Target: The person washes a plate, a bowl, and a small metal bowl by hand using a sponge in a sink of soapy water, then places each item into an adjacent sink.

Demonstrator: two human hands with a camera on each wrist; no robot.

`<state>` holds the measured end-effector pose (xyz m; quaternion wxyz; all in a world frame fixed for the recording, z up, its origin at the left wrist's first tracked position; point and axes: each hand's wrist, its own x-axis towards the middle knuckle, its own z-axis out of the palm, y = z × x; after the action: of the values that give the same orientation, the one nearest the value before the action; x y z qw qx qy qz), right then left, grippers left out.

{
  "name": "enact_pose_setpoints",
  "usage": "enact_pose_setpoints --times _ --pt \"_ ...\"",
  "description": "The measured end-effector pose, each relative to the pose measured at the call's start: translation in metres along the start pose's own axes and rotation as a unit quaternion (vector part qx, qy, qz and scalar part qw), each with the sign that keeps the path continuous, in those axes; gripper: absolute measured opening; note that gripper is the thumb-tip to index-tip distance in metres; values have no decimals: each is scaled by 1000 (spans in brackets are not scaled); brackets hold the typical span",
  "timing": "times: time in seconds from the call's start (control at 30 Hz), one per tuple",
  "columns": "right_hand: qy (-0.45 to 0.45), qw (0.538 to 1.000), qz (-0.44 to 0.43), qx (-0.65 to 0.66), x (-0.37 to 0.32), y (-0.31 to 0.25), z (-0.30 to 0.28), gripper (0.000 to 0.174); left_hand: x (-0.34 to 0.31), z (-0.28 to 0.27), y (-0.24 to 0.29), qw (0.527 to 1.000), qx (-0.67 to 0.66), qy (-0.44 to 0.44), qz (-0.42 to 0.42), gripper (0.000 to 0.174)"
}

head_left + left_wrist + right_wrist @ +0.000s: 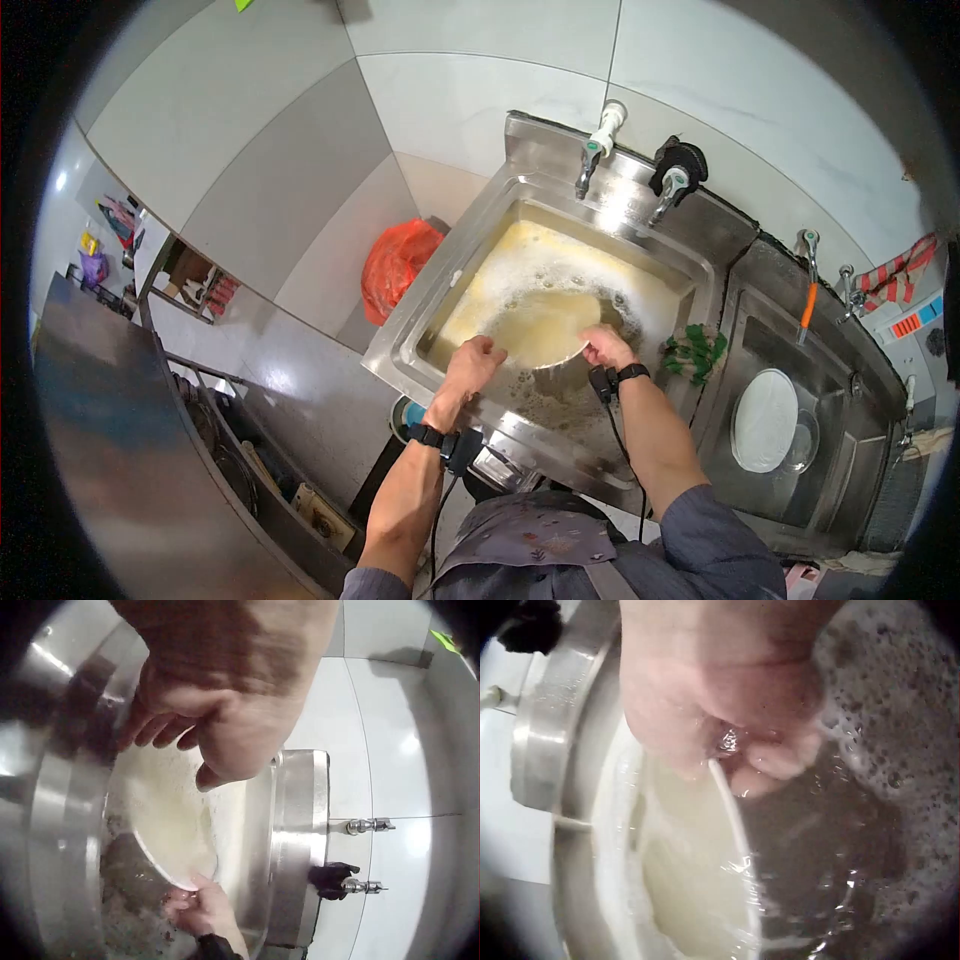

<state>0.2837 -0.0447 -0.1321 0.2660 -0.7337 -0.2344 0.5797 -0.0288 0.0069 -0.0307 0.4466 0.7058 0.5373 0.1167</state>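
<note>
In the head view a pale round plate lies tilted in the cloudy, foamy water of the left basin. My right hand pinches its rim between thumb and fingers; the right wrist view shows the rim of the plate running out from under that hand. My left hand hangs over the basin's near left side, fingers loosely bent and holding nothing. Seen from the left wrist, the left hand is apart from the plate, whose lower part is under water.
Two taps stand behind the basin. A green scrubber sits on the divider. The right basin holds a white oval dish and a clear bowl. A red bag stands left of the sink.
</note>
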Motion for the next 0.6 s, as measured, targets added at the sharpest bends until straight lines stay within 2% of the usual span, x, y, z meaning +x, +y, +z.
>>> enact_pose_setpoints --times 0.03,0.1,0.23,0.3,0.33,0.4,0.43,0.5,0.57,0.6 --pt "8 993 -12 116 -13 -9 -4 17 2 0 5 1000 0 -1 5 45" --pt "17 991 -17 133 -45 -32 -13 16 1 -8 31 986 -64 -39 -152 50" --pt "-19 984 -28 173 -78 -39 -42 17 26 16 6 973 -160 -27 -166 57" --pt "-50 987 -14 152 -97 -40 -58 14 31 26 8 929 -283 -80 -223 50" --pt "-43 987 -17 155 -102 -37 -63 14 31 35 8 931 -281 -86 -218 50" --pt "-56 974 -6 219 -111 -28 -68 15 31 50 14 801 -528 -126 -253 43" --pt "-51 973 -8 223 -116 -23 -70 15 33 58 18 802 -525 -132 -251 43" --pt "-36 968 -67 239 -142 -26 -65 14 35 71 32 737 -629 -127 -213 44" --pt "-41 975 -95 194 -143 -22 -78 20 32 76 38 735 -633 -123 -210 44" --pt "143 973 -164 -80 -145 -25 -81 26 32 76 42 732 -640 -116 -203 44"
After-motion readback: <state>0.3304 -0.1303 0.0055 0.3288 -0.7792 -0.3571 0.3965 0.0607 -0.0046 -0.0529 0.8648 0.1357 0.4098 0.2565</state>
